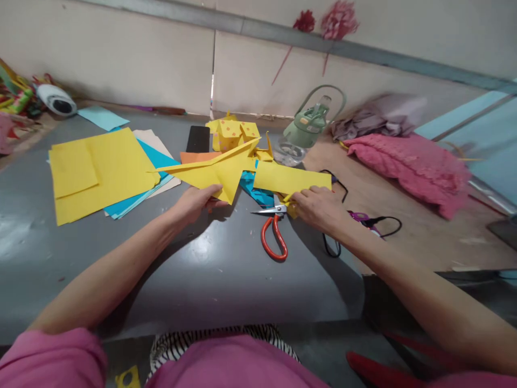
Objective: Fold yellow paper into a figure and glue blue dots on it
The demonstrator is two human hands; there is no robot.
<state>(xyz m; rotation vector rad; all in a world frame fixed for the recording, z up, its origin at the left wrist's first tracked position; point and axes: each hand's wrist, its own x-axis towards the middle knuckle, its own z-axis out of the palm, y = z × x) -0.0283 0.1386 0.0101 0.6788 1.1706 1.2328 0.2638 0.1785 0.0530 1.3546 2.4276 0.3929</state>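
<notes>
Pinched between the thumb and fingers of the left hand (197, 202) is the near point of a folded yellow paper sheet (214, 172), creased into long pointed flaps and held just above the grey table top (226, 275). The right hand (319, 207) is closed on the near edge of a flat yellow paper strip (286, 180), which is raised beside the folded piece so that the two nearly touch at the middle; whether a small yellow scrap is also caught under its fingers cannot be told. Both pieces are held at the middle of the table, in front of the body. Just below the right hand, a pair of orange-handled steel scissors (274, 237) is laid on the table, blades shut and pointing left, with a crumpled blue paper piece (258, 194) behind them. Judged from this, several folds are already made in the left piece, while the strip is only cut and not yet folded or joined. At the far middle a cluster of small yellow paper boxes with pink dots (232, 132) is seen, seemingly finished. To the left a stack of flat yellow and blue paper sheets (100, 172) is spread, uncut. A pale green water bottle with a loop handle (309, 126) is stood at the far right of the table, and a pink textured cloth (407, 164) is heaped further right.
</notes>
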